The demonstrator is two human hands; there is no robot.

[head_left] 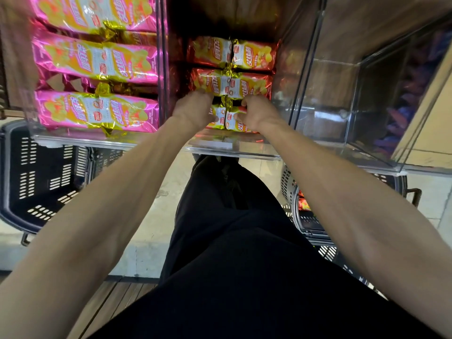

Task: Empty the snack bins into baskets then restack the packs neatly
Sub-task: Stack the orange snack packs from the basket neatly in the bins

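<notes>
Front red packs point(226, 119): two lie end to end at the front edge of the middle clear bin point(232, 149). Their long axes run left to right across the bin, and their gold crimped ends meet at its centre. My left hand point(193, 111) curls its fingers over the far edge of the left pack, grasping it. My right hand point(255, 113) pinches the right pack between thumb and bent fingers. A second row point(232, 81) and a third row point(232, 53) of red packs lie the same way toward the bin's back. The left bin point(85, 140) holds pink packs point(97, 113), also laid crosswise. The right bin point(342, 106) stands beside the middle one. Below the bins, on pale floor tiles point(151, 216), a black basket point(36, 179) sits at left. A grey basket point(288, 182) at right shows a red pack point(303, 204) inside.
</notes>
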